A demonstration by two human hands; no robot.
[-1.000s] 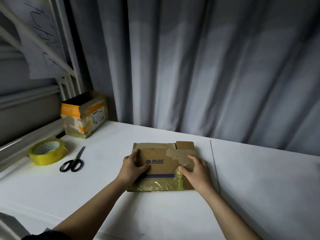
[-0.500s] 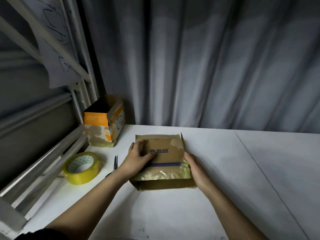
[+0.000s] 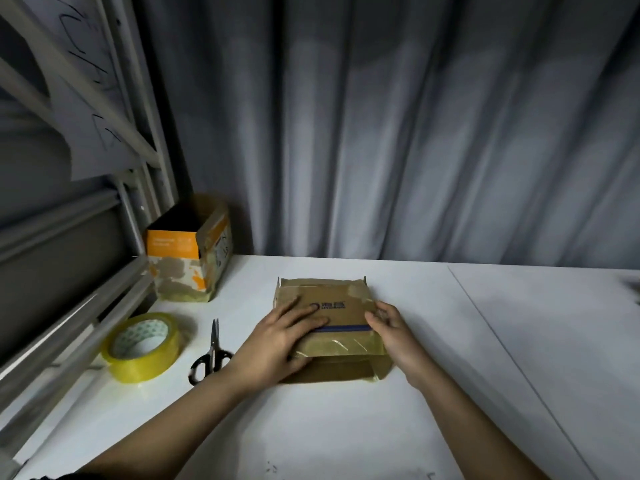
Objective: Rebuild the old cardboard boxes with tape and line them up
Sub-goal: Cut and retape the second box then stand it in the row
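A brown cardboard box [image 3: 341,304] with a blue stripe and shiny old tape stands on the white table [image 3: 346,427], its open front side facing me. My left hand [image 3: 277,341] lies on the box's top left part, fingers stretched flat across the printed face. My right hand [image 3: 394,334] holds the box's right edge with curled fingers. A second box [image 3: 187,258], orange and white with an open top, stands upright at the table's back left corner. A yellow tape roll [image 3: 142,348] lies at the left, with black-handled scissors [image 3: 212,355] beside it.
A grey metal rack [image 3: 69,306] runs along the table's left side, with paper sheets hanging on it. A grey curtain [image 3: 415,133] closes off the back. A seam [image 3: 502,341] crosses the tabletop on the right.
The brown box went from lying flat to standing opened up as a box shape. My view swung left and closer. My left hand's fingers moved further onto the top face.
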